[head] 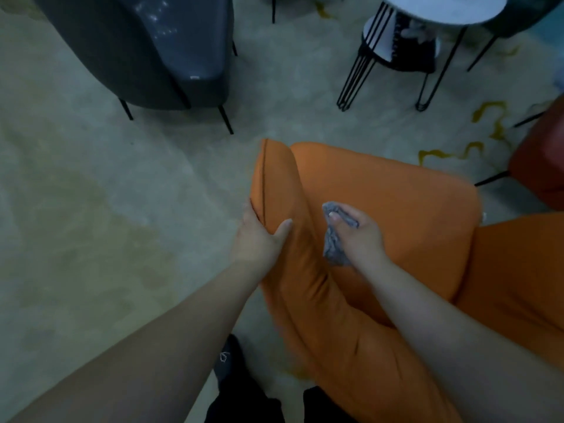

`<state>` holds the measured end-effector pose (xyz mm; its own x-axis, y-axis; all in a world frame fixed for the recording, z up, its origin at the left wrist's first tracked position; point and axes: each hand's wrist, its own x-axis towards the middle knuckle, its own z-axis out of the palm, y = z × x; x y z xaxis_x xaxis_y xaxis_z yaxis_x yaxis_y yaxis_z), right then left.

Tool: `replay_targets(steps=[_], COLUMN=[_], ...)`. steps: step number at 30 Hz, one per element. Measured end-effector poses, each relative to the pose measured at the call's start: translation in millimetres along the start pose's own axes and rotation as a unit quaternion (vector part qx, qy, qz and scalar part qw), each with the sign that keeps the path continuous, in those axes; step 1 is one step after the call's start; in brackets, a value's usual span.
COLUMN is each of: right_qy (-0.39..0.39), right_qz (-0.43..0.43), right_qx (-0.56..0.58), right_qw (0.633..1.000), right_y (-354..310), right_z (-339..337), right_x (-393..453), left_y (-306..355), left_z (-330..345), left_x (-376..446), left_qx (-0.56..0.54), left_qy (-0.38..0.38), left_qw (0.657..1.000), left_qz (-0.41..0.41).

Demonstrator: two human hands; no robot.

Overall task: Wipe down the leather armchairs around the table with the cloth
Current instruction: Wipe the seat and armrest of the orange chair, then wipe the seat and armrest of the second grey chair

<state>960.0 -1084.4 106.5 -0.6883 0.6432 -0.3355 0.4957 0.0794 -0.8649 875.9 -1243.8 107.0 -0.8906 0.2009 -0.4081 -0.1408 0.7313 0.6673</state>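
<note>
An orange leather armchair (381, 193) fills the lower right of the head view, seen from above and behind. My left hand (259, 236) grips the top of its left armrest, thumb on the inner side and fingers wrapped over the outer edge. My right hand (357, 233) holds a crumpled grey cloth (334, 239) and presses it against the inner face of that armrest, where it meets the seat. A dark grey leather armchair (146, 47) stands on thin black legs at the upper left.
A round white table (442, 7) on black wire legs stands at the top right, a dark item beneath it. A red-brown chair (543, 160) pokes in at the right edge. A pale carpet (91, 209) with yellow squiggles covers the floor. My dark shoe (229, 361) is below.
</note>
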Motion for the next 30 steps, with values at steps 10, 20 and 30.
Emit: replay_targets(steps=[10, 20, 30], right_qy=[0.018, -0.016, -0.02], right_qz=[-0.069, -0.1, -0.071], right_qx=[-0.058, -0.1, -0.098], right_qw=[0.996, 0.99, 0.992], right_y=[-100, -160, -182], right_z=[73, 138, 177], right_x=[-44, -43, 52], left_y=[-63, -85, -42], left_z=[-148, -241, -270], left_x=[-10, 15, 137], left_qx=[0.276, 0.398, 0.46], left_qy=[-0.022, -0.025, -0.038], left_qw=[0.941, 0.9, 0.868], left_qz=[0.196, 0.175, 0.186])
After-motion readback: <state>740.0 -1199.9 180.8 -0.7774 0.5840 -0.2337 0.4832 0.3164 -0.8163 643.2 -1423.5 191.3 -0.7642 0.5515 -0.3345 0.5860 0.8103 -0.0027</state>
